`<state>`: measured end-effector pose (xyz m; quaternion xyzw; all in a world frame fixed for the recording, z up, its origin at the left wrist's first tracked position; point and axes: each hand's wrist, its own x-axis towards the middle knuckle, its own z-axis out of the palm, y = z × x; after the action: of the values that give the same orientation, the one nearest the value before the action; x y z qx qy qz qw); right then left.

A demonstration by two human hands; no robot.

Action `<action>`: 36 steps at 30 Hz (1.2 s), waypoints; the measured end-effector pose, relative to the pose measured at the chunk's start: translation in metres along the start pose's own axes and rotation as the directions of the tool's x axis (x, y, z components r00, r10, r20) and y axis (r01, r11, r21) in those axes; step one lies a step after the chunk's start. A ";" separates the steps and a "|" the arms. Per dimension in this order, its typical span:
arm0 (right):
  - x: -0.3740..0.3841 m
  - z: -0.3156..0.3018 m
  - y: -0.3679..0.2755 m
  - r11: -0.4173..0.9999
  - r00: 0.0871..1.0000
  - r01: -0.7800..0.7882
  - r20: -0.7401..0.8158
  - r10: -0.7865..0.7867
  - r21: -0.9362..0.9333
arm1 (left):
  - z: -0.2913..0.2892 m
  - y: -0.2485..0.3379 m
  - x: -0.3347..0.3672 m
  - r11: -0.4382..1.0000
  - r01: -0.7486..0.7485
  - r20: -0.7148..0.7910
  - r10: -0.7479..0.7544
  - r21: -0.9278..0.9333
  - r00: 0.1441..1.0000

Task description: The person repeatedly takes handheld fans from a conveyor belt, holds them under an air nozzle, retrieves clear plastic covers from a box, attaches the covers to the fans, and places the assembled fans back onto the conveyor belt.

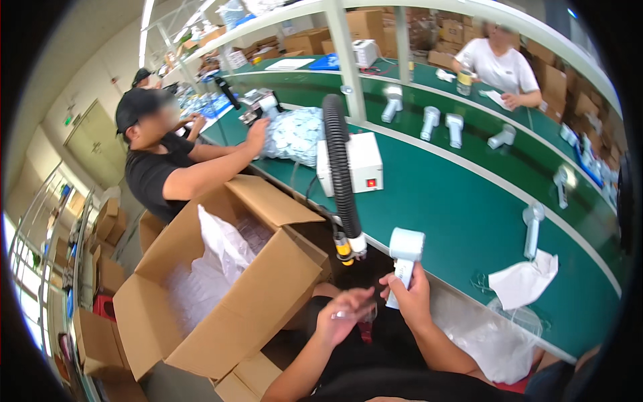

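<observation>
Firstly, right hand (414, 295): fingers wrapped round the handle of one pale-blue handheld device (407, 245), broad head uppermost, raised just beside the near edge of the green table (455, 201); left hand (343, 317): fingers half curled, blurred, close by, contents cannot be told; second pale device (532, 234), at the table's far edge; white sheet (524, 280), toward its near right corner

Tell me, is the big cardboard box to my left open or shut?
The cardboard box is open: its flaps are spread outward, and pale plastic shows inside.
</observation>
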<state>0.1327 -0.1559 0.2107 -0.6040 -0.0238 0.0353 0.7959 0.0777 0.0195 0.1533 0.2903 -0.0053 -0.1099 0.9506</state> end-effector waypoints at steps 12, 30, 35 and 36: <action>0.001 -0.017 0.027 0.856 0.969 0.115 -0.132 -0.208 -0.504 | 0.037 -0.008 0.075 0.944 0.029 -0.079 -0.003 0.328 0.997; -0.006 -0.002 0.026 0.915 0.960 -0.281 0.061 0.275 0.291 | 0.002 0.000 -0.021 0.835 0.047 -0.186 0.067 0.548 0.980; 0.018 0.049 0.031 0.942 0.940 -0.294 0.224 0.255 0.159 | -0.010 0.003 -0.030 0.871 0.030 -0.284 0.127 0.490 0.950; 0.026 0.061 0.032 0.947 0.939 -0.280 0.248 0.237 0.159 | -0.012 0.004 -0.032 0.882 0.011 -0.292 0.145 0.471 0.945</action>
<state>0.1531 -0.0869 0.1966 -0.5146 -0.0306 0.2104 0.8307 0.0485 0.0362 0.1468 0.5236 0.1120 -0.0237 0.8442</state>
